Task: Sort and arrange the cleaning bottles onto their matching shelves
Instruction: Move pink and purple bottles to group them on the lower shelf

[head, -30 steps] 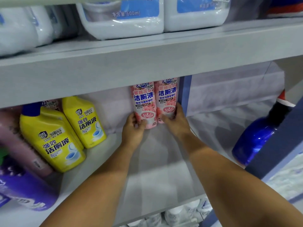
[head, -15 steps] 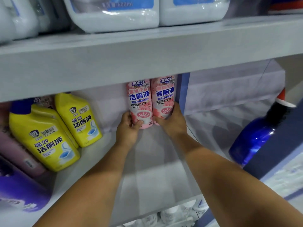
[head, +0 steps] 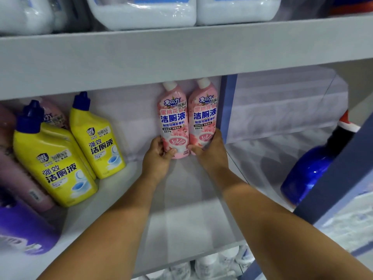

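Two pink toilet-cleaner bottles stand upright side by side at the back of the grey middle shelf (head: 181, 223), against the blue upright divider (head: 228, 106). My left hand (head: 157, 158) grips the base of the left pink bottle (head: 173, 122), thumb across its front. My right hand (head: 210, 152) grips the base of the right pink bottle (head: 203, 116). Their white caps show under the shelf above.
Two yellow bottles with blue caps (head: 54, 158) (head: 96, 136) stand to the left, with pinkish (head: 22, 178) and purple (head: 24, 229) bottles further left. A blue bottle (head: 306, 172) leans in the right bay. White jugs (head: 141, 11) fill the shelf above; more white bottles (head: 212, 263) sit below.
The view has dropped slightly, so the pink bottles' caps now show. Both hands stay on the bottle bases; the bottles stand in about the same spot.
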